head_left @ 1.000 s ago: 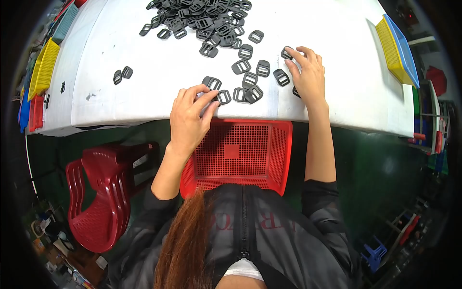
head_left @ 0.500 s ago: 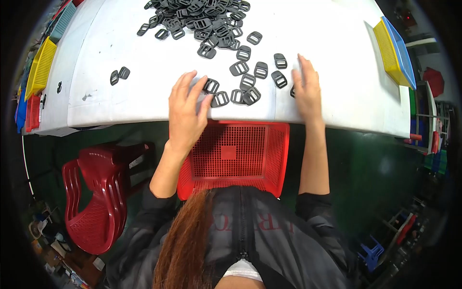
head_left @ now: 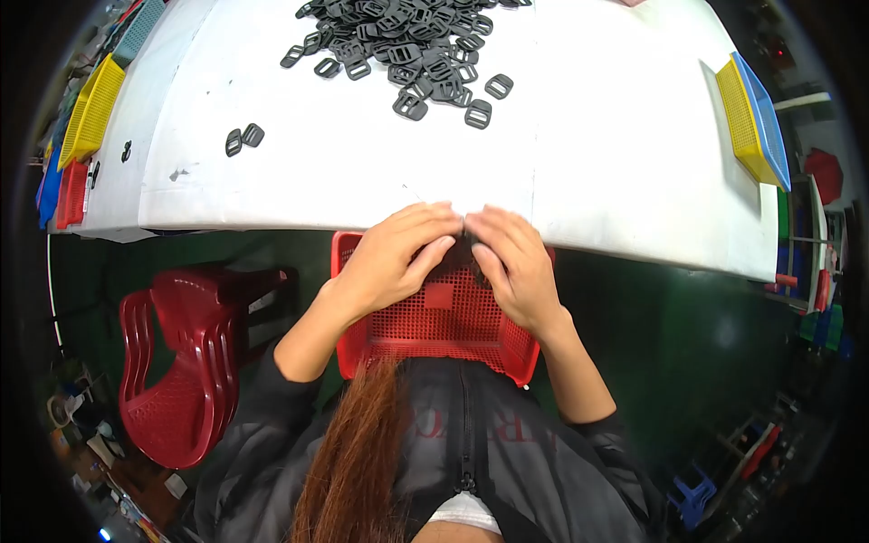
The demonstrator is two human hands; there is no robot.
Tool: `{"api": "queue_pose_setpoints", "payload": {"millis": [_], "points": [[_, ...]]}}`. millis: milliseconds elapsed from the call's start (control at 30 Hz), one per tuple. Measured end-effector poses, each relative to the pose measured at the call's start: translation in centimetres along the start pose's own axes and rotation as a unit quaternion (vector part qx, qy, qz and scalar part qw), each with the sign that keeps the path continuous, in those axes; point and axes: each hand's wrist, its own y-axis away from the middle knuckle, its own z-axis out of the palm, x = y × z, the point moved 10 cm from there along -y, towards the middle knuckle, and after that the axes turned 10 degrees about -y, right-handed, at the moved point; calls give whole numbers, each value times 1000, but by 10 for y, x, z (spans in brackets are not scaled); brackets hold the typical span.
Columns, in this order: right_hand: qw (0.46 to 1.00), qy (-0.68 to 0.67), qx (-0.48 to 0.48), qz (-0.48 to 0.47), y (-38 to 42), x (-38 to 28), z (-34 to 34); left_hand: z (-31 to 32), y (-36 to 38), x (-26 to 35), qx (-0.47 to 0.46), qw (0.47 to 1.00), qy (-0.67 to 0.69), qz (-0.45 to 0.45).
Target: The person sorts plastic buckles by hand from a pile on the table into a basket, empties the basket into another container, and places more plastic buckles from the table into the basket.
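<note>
At the table's front edge, my left hand (head_left: 403,253) and my right hand (head_left: 514,262) meet almost fingertip to fingertip. Both are cupped with fingers stretched inward, thumbs apart from the fingers, and the fingertips are blurred. Dark, smeared black plastic strap buckles (head_left: 474,257) show between and below the hands, over a red mesh basket (head_left: 371,328) under the table edge. How many there are, I cannot make out. Farther back on the white table lies a large heap of the same buckles (head_left: 403,54), with a few loose ones at its near side.
Two buckles (head_left: 243,138) lie apart on the left of the table (head_left: 317,181). Yellow baskets (head_left: 93,109) line the left side, and a yellow and blue basket pair (head_left: 753,122) stands at the right edge. A dark red plastic chair (head_left: 186,362) is at the lower left.
Both hands have come together and moved back toward my body to the table edge. The loose buckles that lay between them have left the table top there. The camera view has shifted slightly.
</note>
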Motion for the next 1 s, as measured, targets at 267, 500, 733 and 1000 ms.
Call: {"api": "queue_pose_setpoints", "payload": {"millis": [267,500,733,1000], "points": [[990,60,128,-28,-134,76,-33,-58,-76,-70,213,948,-230,-52],[985,161,35,-44,-179,75,26,-39,-79,-72,207,948,-238,-35],[985,151,3,-86,-101,54,-19,-22,-21,-22,187,973,-136,-14],[964,194,12,-180,-73,-5,10,-39,5,-29,175,973,-141,-57]]}}
